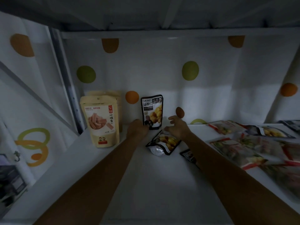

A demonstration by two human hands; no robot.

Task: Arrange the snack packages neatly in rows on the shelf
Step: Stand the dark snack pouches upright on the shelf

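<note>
A black chestnut pouch (152, 111) stands upright near the back of the white shelf (146, 184). My left hand (138, 129) holds its lower left corner. My right hand (177, 127) hovers just right of it with fingers spread, above a second black pouch (163, 142) lying flat. A tan hawthorn-strip pouch (101, 121) stands at the left, with another tan pouch (113, 95) behind it. Several red-edged and black packages (238, 150) lie scattered at the right.
A white curtain with orange and green dots (190, 70) hangs behind the shelf. A metal shelf post (68, 88) rises at the left. A third black pouch (189, 155) shows partly under my right forearm.
</note>
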